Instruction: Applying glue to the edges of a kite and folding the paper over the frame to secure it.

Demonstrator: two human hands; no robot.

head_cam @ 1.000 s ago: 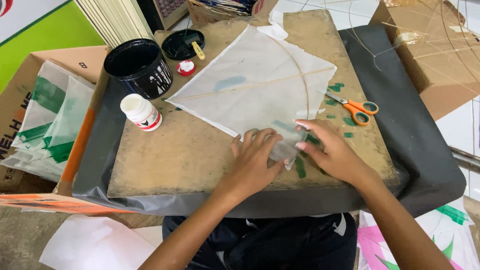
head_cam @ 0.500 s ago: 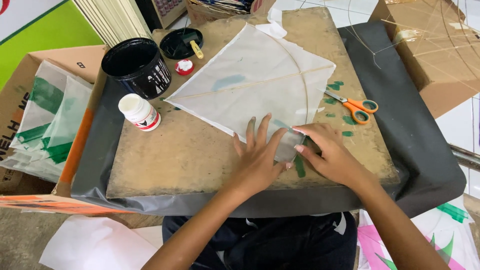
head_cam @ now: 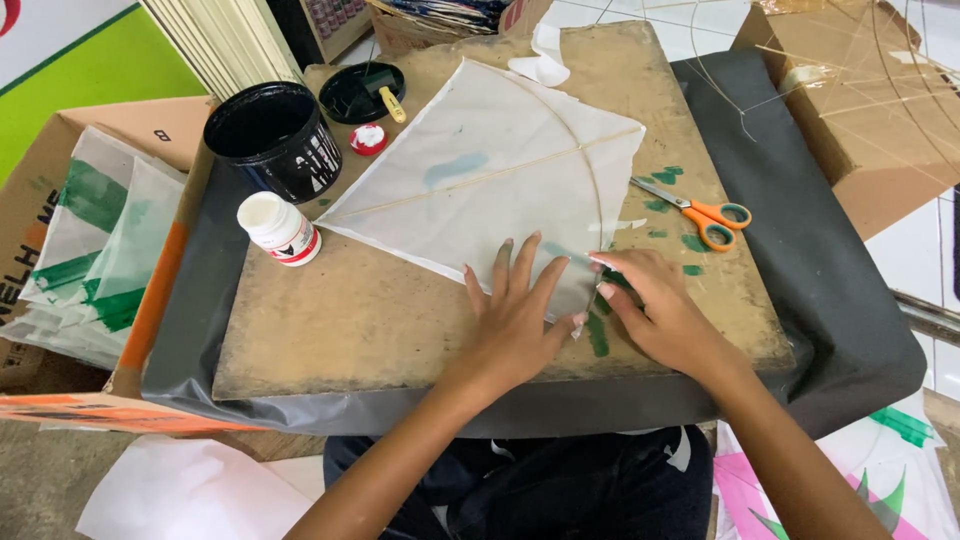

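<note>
Head view: both hands (head_cam: pixel 590 315) apparently flatten kite (head_cam: pixel 490 190).

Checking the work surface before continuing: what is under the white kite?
The white kite lies flat on a worn brown board. The left hand covers its near corner, so that edge is hidden.

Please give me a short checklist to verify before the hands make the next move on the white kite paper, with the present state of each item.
1. Left hand flat on the kite paper, fingers spread: ok.
2. Right hand pressing the paper's near corner edge: ok.
3. Thin sticks lie crossed under the paper, none sticking loose: ok.
4. Scissors lie apart from both hands, on the board: ok.
5. White bottle upright and capped, off the paper: ok.
6. Whether the corner is already stuck down: cannot tell.
</note>
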